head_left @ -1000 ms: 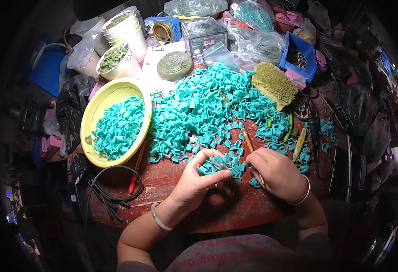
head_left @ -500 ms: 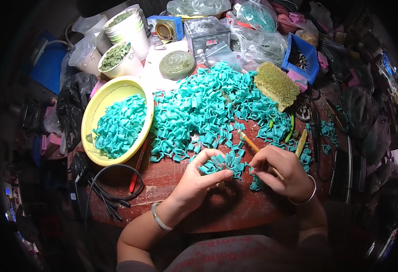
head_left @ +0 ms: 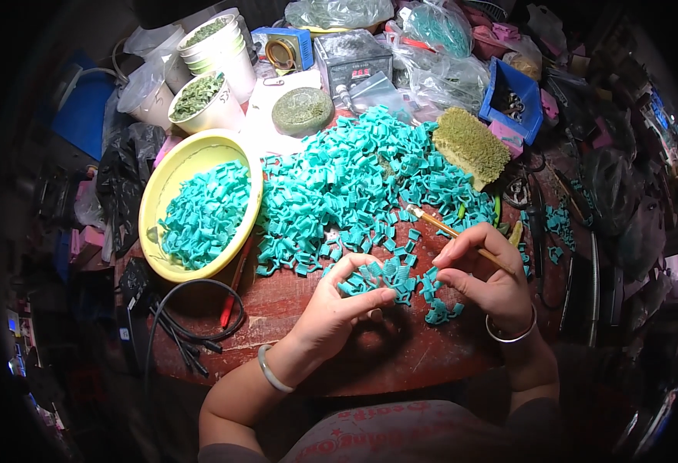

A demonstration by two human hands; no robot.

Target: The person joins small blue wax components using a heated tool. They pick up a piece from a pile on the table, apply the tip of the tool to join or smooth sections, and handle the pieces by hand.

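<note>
Small teal molded pieces lie between my two hands. My left hand is curled around a clump of teal pieces, thumb laid along its near side. Just to the right, my right hand keeps a thin wooden-handled tool across its fingers, the pale tip pointing away to the left over the pile. The thumb and forefinger of that hand are slightly parted beside some loose teal pieces on the red table. Whether the fingertips touch a piece, I cannot tell.
A big teal heap covers the table's middle. Left stands a yellow basin of similar pieces; a black cable coils nearer. Behind are white tubs, a round stone, a yellow-green sponge-like block and a blue bin.
My right hand has shifted slightly up and to the right with the tool, its fingers loosening and uncovering teal pieces on the table. My left hand stays nearly still.
</note>
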